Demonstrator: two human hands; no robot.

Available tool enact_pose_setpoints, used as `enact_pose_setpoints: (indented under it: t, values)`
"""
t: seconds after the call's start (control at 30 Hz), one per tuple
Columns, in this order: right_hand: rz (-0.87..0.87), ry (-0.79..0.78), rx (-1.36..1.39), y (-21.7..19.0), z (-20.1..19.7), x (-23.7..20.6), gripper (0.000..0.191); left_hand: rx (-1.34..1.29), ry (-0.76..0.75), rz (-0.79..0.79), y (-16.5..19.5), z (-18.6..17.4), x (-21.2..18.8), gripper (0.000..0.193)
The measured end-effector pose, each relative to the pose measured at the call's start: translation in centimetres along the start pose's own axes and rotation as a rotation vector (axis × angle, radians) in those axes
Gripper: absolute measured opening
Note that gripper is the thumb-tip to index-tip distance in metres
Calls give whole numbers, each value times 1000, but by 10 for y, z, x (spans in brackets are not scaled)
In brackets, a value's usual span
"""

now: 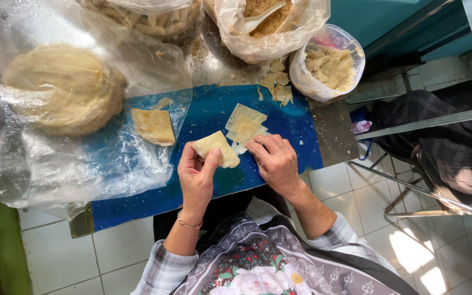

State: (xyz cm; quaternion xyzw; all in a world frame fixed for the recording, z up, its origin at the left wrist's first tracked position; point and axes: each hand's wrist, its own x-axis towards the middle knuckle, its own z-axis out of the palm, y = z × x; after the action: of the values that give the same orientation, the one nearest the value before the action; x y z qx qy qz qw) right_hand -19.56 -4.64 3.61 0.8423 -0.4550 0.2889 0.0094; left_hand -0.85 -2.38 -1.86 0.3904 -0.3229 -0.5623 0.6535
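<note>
Folded dough wrapper point(217, 148) pinched by left hand point(196, 176) fingers over blue board point(296, 136). Right hand point(276, 161) fingers pressed flat on wrapper stack point(245, 123), nothing grasped. Beyond board: dough tub point(331, 64), crumb bag point(266, 24).

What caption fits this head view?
Left hand holds a folded dough wrapper; right hand rests on stacked wrappers.

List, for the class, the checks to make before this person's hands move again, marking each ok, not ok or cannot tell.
1. Left hand grips the folded wrapper: ok.
2. Right hand rests on the wrapper stack: ok.
3. Filling tub within reach: ok.
4. Filling inside the folded wrapper: cannot tell.
5. Dough ball covered by its plastic bag: ok.
6. Blue board free of scraps: not ok.
</note>
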Motion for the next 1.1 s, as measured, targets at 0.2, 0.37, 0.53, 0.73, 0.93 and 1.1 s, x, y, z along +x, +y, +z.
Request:
enact_pose_setpoints:
  t: [0.2, 0.37, 0.53, 0.73, 0.93, 1.1]
  values:
    - [48, -10, 50, -5, -2, -3, 26, -5, -38, -22, -4, 0, 1, 16]
    - [241, 85, 465, -14, -16, 2, 24, 51, -133, -70, -5, 1, 2, 20]
    - [140, 20, 544, -23, -6, 11, 27, -35, -270, -32, 6, 2, 1, 27]
    - [289, -28, 774, -2, 9, -5, 11, 141, -299, 50, 14, 8, -1, 28]
    - [741, -69, 1321, 24, 32, -27, 15, 93, -188, -40, 4, 3, -2, 21]
    - [901, 126, 1696, 48, 21, -27, 14, -27, -142, -45, -1, -6, -7, 18]
